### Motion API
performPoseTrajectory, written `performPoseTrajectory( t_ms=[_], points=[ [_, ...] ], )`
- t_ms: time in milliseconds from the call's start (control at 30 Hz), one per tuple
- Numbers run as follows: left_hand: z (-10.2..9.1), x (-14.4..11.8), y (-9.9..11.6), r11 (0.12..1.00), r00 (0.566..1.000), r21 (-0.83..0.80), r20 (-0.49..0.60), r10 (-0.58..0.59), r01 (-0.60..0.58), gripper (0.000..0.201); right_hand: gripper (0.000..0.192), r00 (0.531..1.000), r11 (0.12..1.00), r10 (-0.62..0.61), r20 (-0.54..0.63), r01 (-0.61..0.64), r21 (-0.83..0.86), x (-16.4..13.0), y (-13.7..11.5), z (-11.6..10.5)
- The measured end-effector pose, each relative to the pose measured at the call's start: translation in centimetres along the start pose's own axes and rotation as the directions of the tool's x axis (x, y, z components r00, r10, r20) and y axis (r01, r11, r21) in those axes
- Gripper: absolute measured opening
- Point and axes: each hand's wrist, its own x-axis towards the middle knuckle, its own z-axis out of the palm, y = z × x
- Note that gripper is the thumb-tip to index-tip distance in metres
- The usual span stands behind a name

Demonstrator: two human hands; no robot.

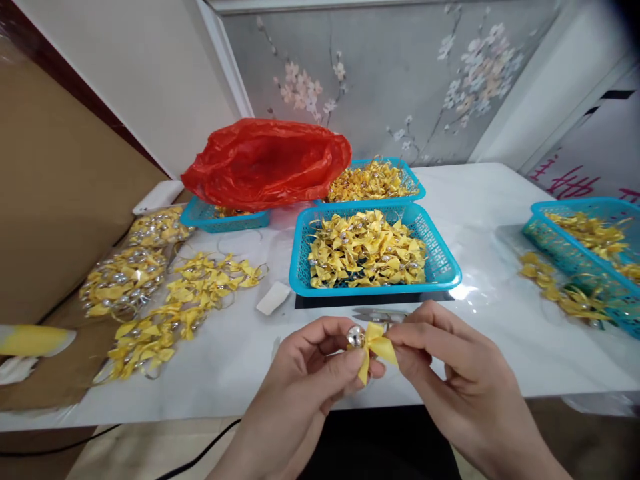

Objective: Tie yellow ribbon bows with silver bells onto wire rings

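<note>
Your left hand [305,373] pinches a small silver bell [356,337] and your right hand [450,370] grips the yellow satin ribbon bow [376,347] tied to it, both held just above the near edge of the white table [500,220]. The bell is smooth, so loosen your pinch and it may roll off the edge. Beyond sits a blue plastic basket [440,267] of finished bows.

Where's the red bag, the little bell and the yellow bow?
red bag [265,163], head view, middle of the plastic
bell [356,337], head view, shiny front
bow [379,345], head view, right loop
</note>
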Motion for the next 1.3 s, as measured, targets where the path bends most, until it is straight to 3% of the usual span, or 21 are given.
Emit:
performPoseTrajectory(
  t_ms=[367,567,933,1300],
  points=[
    [-0.2,0.5,-0.1,0.999,0.999,-0.026,-0.013,-0.040,0.040,0.020,0.022,0.993,0.990,-0.113,0.028,0.115,-0.076,0.1,0.9,-0.3],
    [-0.4,0.5,0.0,0.998,0.998,-0.018,-0.023,-0.066,0.066,0.018,0.022,0.997,0.995,-0.079,0.017,0.080,-0.065,0.0,0.9,-0.3],
    [-0.2,0.5,0.1,0.994,0.994,0.013,0.012,-0.112,0.112,0.018,0.027,0.988,0.999,-0.031,0.154,0.024,0.044,0.7,1.4,-0.9],
    [-0.2,0.6,0.4,0.992,0.992,0.020,0.023,-0.121,0.121,0.016,0.026,0.983,0.999,-0.043,0.176,0.047,-0.018,0.5,1.6,-1.4]
  ],
)
